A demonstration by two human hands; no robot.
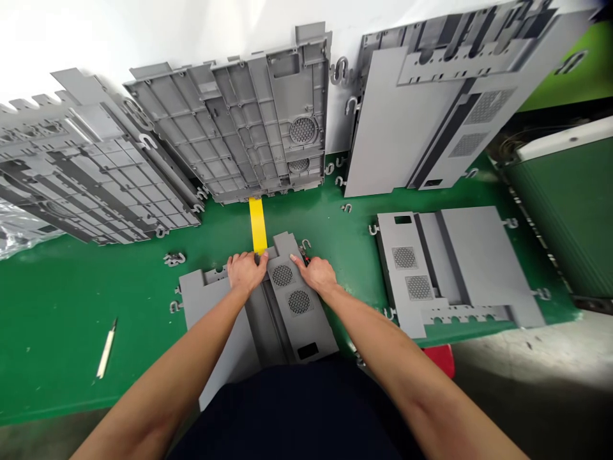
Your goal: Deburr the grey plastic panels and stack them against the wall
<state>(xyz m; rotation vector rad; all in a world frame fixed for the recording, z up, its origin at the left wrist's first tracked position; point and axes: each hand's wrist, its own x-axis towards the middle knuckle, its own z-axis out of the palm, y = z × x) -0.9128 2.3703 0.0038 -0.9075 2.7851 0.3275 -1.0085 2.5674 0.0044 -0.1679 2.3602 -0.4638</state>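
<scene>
A grey plastic panel with two round vent grilles lies on the green table right in front of me. My left hand rests on its far edge with fingers curled over the rim near the yellow tape strip. My right hand lies on the panel's far right corner, fingers closed around a small red-and-black tool that is mostly hidden. A small grey hook-shaped piece sits just beyond that hand.
A second grey panel lies to the right. Several larger grey panels lean against the white wall at the back. Loose grey clips are scattered about. A white knife-like tool lies at the left. A green bin stands at right.
</scene>
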